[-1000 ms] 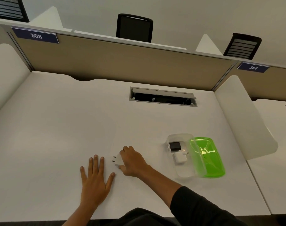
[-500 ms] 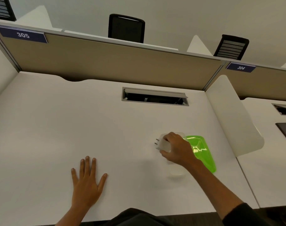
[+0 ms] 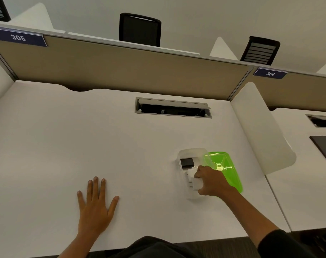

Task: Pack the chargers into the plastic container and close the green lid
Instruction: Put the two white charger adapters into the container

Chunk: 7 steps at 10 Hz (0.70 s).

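A clear plastic container (image 3: 190,152) lies on the white desk at the right, its green lid (image 3: 225,168) swung open on the right side. A black charger (image 3: 186,162) sits in the container's far end, and another white charger (image 3: 190,173) shows partly beside my fingers. My right hand (image 3: 212,182) is over the container's near half, shut on a white charger (image 3: 196,184) with its prongs pointing left. My left hand (image 3: 95,203) lies flat on the desk, fingers spread, holding nothing.
A cable slot (image 3: 173,108) is cut into the desk behind the container. A beige partition (image 3: 121,71) runs along the back, and a white divider (image 3: 260,131) stands at the right. The desk's front edge is close to my body.
My right hand carried the white charger from the desk near my left hand rightward, and now lowers it into the container's near half. The left hand stayed flat.
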{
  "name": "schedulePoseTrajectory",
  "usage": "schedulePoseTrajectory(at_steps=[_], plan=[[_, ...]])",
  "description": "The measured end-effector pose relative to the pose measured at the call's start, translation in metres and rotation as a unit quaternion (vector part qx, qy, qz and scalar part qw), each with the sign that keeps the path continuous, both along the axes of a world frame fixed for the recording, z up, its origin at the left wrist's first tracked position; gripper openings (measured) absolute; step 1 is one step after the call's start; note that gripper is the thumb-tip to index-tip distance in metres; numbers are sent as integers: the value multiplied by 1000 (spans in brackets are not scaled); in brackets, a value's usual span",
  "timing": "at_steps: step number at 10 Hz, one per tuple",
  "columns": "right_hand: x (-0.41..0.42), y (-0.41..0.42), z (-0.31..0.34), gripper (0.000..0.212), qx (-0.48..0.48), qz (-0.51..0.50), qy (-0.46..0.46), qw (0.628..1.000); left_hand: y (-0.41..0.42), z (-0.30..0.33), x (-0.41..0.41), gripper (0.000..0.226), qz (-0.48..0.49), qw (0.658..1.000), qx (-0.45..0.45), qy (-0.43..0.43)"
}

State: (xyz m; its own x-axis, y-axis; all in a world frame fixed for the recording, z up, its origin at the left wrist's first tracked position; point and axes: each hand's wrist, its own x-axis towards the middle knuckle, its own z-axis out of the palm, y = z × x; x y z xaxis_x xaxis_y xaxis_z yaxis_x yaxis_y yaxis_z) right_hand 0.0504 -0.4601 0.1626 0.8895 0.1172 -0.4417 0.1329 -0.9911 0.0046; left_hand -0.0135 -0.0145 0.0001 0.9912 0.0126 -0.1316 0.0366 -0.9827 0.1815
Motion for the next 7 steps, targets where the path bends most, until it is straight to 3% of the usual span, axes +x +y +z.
schedulePoseTrajectory(at_steps=[4, 7], plan=[[9, -4, -20, 68, -39, -46, 54, 997, -1, 2, 0, 94, 3, 1000, -1, 2], [11, -3, -17, 63, -66, -19, 52, 996, -1, 2, -1, 94, 4, 1000, -4, 2]])
